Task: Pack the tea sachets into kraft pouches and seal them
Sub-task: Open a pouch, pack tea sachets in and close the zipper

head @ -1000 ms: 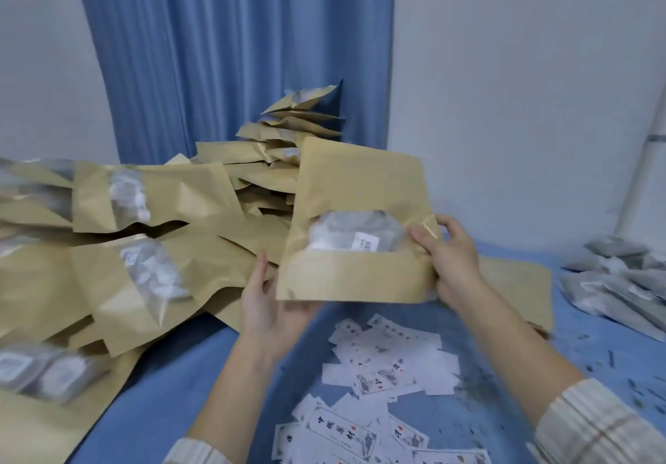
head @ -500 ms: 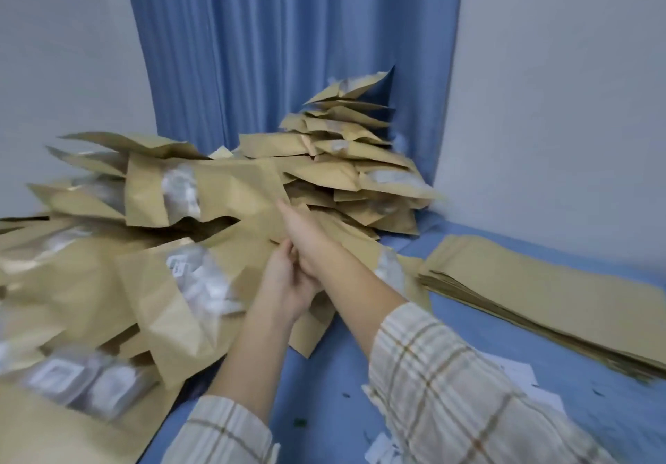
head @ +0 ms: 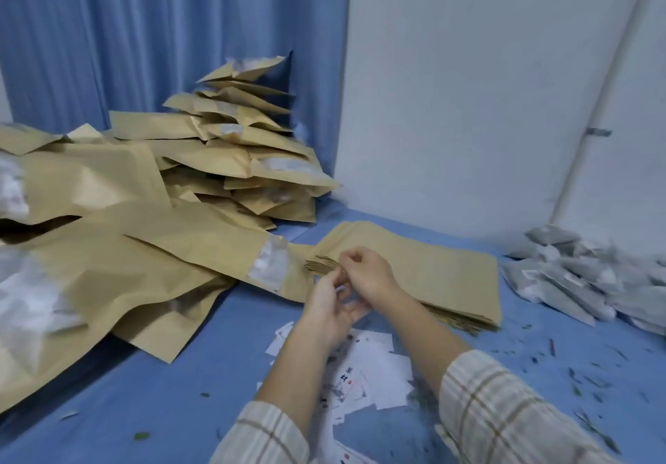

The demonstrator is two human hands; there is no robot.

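Soft, even, cool light fills the scene, with no single source in view and no hard glare. Shadows are weak — a dark gap shows under the heaped kraft pouches (head: 108, 189) at left, and faint shade lies beneath them on the blue cloth (head: 180, 373). The whole picture is slightly smeared; the near-left pouches blur most. Wide-angle bending shows at the edges — the white pipe (head: 594, 121) at far right leans.

Blue cloth surface (head: 187, 384): kraft pouches (head: 432, 265), sachets (head: 584, 283), paper slips (head: 374, 373), leaf bits (head: 576, 373).
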